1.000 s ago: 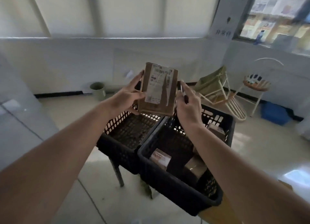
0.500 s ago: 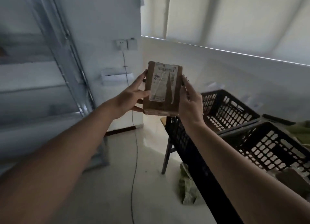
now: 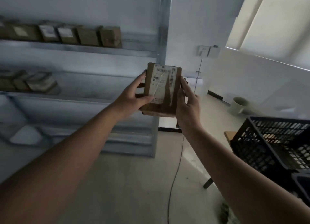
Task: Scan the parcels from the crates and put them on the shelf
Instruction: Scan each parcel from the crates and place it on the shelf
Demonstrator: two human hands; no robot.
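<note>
A flat brown cardboard parcel [image 3: 163,89] with a white shipping label faces me, held upright at chest height. My left hand [image 3: 134,96] grips its left edge and my right hand [image 3: 187,104] grips its right edge; a dark object sits behind the right fingers, too hidden to tell what. The grey metal shelf [image 3: 94,47] stands ahead on the left. Several brown parcels [image 3: 83,35] line its upper level and a few lie on the middle level [image 3: 33,83]. A black plastic crate [image 3: 271,145] sits at the right edge.
The shelf's metal upright [image 3: 163,39] rises right behind the parcel. A wall socket [image 3: 203,50] has a cable [image 3: 176,173] trailing down across the floor. A pale bin [image 3: 239,105] stands by the wall at the right. The crate rests on a wooden stand [image 3: 229,135].
The view has swung left from the crates to the shelf. Both hands have kept hold of the same parcel in front of me.
</note>
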